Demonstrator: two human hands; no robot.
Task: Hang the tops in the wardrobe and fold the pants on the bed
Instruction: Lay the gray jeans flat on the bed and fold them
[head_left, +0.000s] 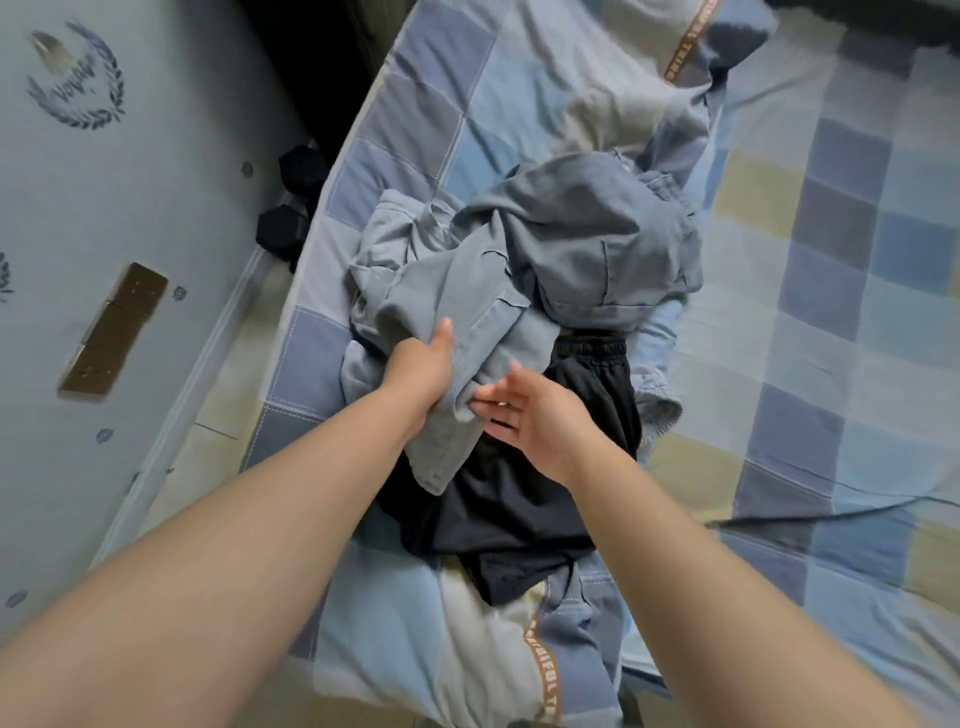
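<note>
The clothes lay in 1 tangled heap on the bed (810, 291), on its checked cover, which is probably why the person worked at the near edge: each piece had to be pulled free before it could be hung or folded. The left hand (423, 364) had its grip closed around a bunched fold of the light grey garment (457, 306), lifting it off the pile. The right hand (524, 415) was held wide, fingers spread and relaxed, its fingertips (485, 402) just touching the same fold, likely feeling for an edge or hem. A darker grey piece (597, 244) lay crumpled behind, and black pants (519, 509) lay underneath, elastic waistband away from the person, long axis running roughly toward them. The light grey piece was too crumpled to give an axis.
</note>
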